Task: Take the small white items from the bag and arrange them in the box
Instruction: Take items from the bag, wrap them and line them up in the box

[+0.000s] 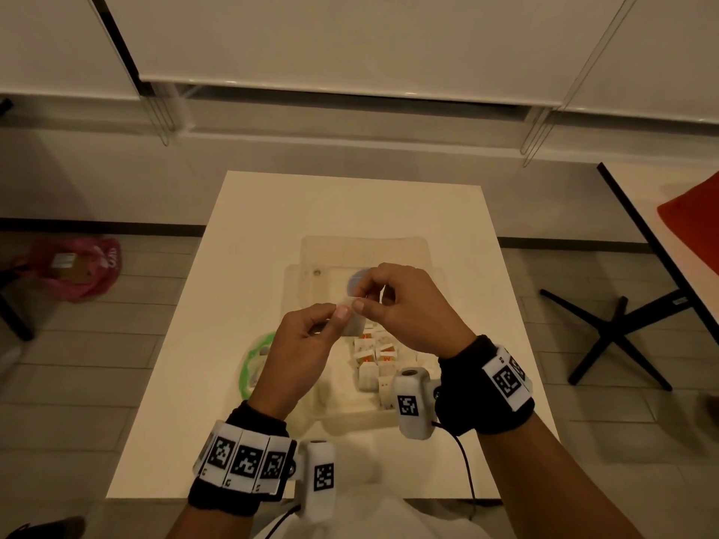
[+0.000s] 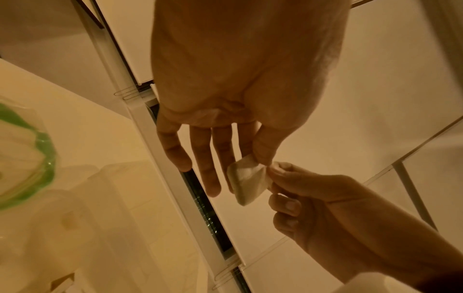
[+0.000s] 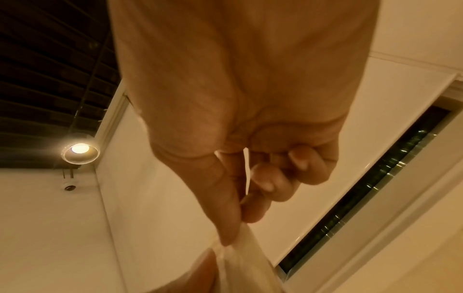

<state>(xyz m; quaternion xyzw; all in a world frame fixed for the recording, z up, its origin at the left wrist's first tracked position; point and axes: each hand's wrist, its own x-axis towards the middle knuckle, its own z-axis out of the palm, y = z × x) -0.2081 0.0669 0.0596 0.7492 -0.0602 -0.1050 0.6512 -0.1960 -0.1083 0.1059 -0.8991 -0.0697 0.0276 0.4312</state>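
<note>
Hands: left [image 1: 307, 336] & right [image 1: 404, 305] both pinch one white sachet [image 1: 352, 319] above box [image 1: 389, 243].

bag [image 1: 256, 359] half hidden behind left hand [image 1: 303, 336]

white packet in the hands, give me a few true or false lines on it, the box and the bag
1. Both hands pinch the same small white packet. True: the left hand and right hand each hold an edge of it.
2. The packet rests on the table. False: it is held in the air above the clear box.
3. The box already holds several small white items. True.
4. The green-rimmed bag lies to the right of the box. False: it lies on the left, partly behind the left hand.
5. The left hand's other fingers are curled into a fist. False: in the left wrist view they hang nearly straight.
</note>
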